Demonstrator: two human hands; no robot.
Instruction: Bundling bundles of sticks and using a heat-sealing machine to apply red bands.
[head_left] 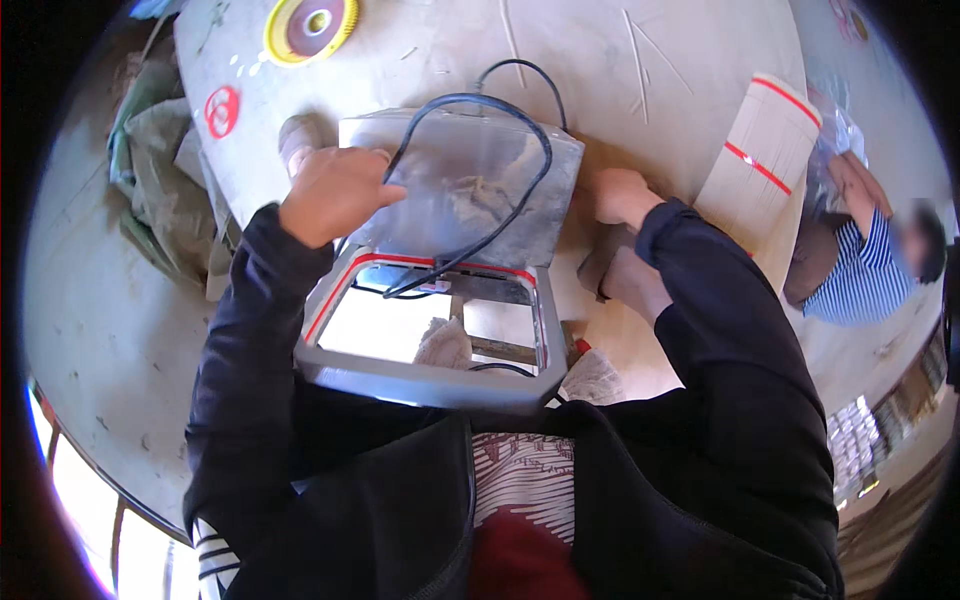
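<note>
In front of me lies a grey metal device with a flat silvery panel at the far side. Nearer my lap is a grey frame around a rectangular opening edged in red. A black cable loops over the panel and hangs into the opening. At the panel's left side, my left hand is closed where the cable runs between thumb and fingers. Beside the panel's right edge, my right hand has its fingers curled; whatever they grip, if anything, is hidden.
A yellow ring-shaped wheel and a red ring lie at the far left. Thin sticks are scattered beyond the device. Bound pale strips lie at right, near another person. Crumpled sacks are at left.
</note>
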